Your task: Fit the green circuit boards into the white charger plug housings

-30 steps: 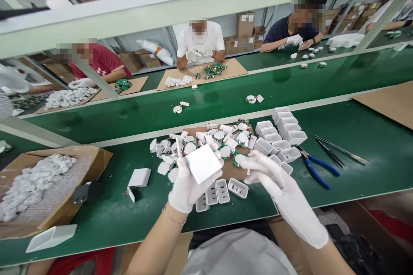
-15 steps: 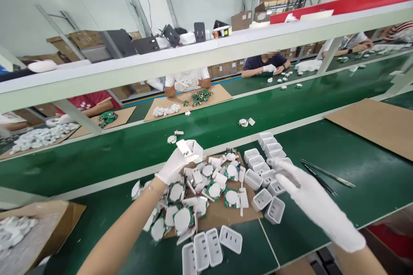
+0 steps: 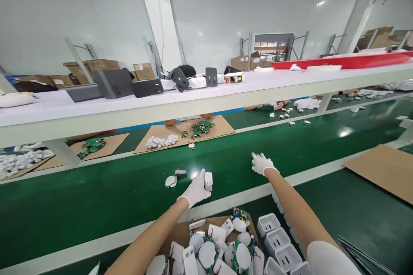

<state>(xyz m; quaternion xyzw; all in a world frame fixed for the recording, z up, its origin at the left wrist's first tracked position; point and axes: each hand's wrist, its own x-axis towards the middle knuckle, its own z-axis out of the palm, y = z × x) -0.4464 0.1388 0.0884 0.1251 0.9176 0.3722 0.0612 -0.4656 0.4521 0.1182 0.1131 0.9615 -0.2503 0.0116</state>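
L hand (image 3: 195,190): fingers round white casing (image 3: 208,181), at green belt (image 3: 232,165); imo grip sides, hold level
R hand (image 3: 262,164): fingers bent at belt, can't tell if gripping; go gently tbh

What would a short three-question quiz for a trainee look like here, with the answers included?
1. Pick one: which hand holds the white piece? A) left B) right
2. True or false: the white cases stand to the right of the heap of parts.
3. Fill the gap: the long surface beneath the right hand is coloured ____.

Key: 1. A, the left hand. 2. True. 3. Green.
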